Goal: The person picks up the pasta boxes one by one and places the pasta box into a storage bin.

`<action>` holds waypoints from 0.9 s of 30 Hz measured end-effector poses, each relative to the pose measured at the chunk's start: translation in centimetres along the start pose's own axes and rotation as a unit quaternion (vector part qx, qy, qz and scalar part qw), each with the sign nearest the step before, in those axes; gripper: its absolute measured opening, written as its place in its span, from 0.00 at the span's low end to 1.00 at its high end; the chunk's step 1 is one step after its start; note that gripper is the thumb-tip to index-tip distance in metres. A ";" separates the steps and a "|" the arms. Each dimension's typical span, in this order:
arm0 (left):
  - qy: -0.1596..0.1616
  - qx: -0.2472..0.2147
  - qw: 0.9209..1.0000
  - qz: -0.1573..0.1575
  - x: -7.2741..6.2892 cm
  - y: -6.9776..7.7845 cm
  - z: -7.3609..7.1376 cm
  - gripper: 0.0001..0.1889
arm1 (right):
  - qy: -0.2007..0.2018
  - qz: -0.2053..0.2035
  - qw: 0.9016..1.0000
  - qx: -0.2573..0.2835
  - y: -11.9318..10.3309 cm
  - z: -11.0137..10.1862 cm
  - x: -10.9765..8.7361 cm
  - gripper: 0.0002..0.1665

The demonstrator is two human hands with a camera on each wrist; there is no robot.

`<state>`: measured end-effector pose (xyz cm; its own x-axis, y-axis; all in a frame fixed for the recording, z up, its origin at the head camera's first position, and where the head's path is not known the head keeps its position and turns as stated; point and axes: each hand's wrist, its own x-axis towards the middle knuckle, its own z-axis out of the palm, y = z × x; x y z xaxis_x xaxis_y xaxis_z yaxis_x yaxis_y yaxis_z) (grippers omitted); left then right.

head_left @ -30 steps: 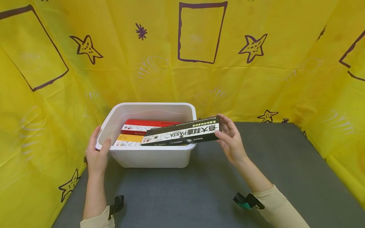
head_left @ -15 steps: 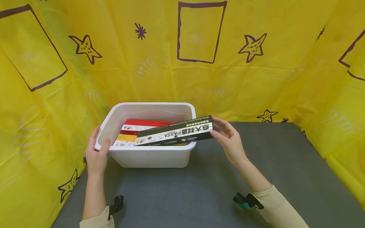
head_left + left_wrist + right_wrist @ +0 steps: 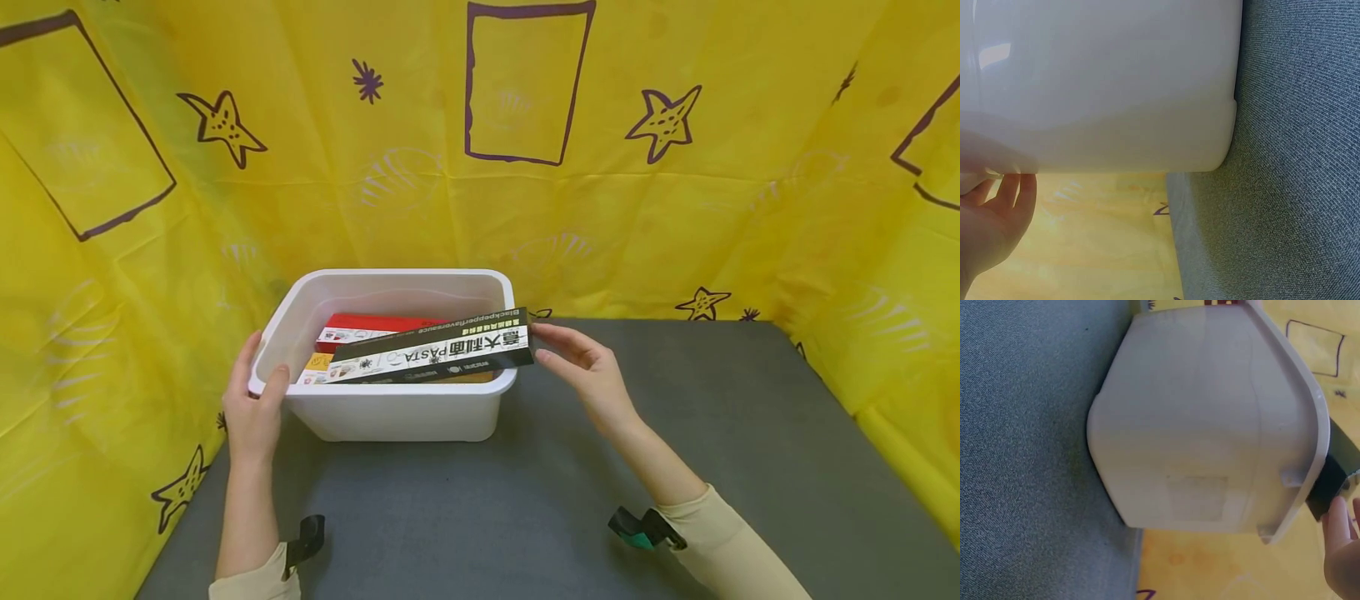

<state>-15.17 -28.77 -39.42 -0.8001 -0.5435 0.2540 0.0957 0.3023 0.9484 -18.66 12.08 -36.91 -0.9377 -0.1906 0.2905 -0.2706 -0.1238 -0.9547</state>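
A white plastic bin [image 3: 397,412] stands on the grey table. My left hand [image 3: 253,412] grips its left rim, thumb on the near side and fingers along the outer left side; the left wrist view also shows fingers [image 3: 1022,194] against the bin wall. A black and white pasta box [image 3: 435,350] lies slanted in the bin, its right end raised over the right rim. My right hand [image 3: 592,379] touches that end with extended fingertips. Beneath and behind the pasta box lie a red and white box [image 3: 360,323] and a yellow and white box [image 3: 318,362], both partly hidden.
Yellow cloth [image 3: 420,208] with drawn stars and frames hangs behind and on both sides. The grey tabletop [image 3: 465,517] spreads in front and to the right of the bin. Black wrist mounts [image 3: 306,542] sit near both sleeves.
The pasta box has slid left, further into the bin. My right hand has followed leftward, and its fingertips now lie against the box end instead of around it. The left hand stays put.
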 end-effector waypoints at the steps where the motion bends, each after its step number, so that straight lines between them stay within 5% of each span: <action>1: 0.000 0.000 1.000 -0.001 0.0 0.0 0.0 0.29 | -0.003 0.001 1.000 -0.005 -0.1 0.0 0.0 0.24; 27: 0.015 0.001 1.000 0.026 -0.1 0.0 0.2 0.28 | -0.142 0.001 0.988 -0.055 -1.5 1.3 0.1 0.26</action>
<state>-15.19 -28.59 -39.43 -0.7761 -0.5500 0.3086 0.1355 0.3325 0.9333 -18.06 11.03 -35.32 -0.8433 -0.4590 0.2794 -0.3050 -0.0192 -0.9521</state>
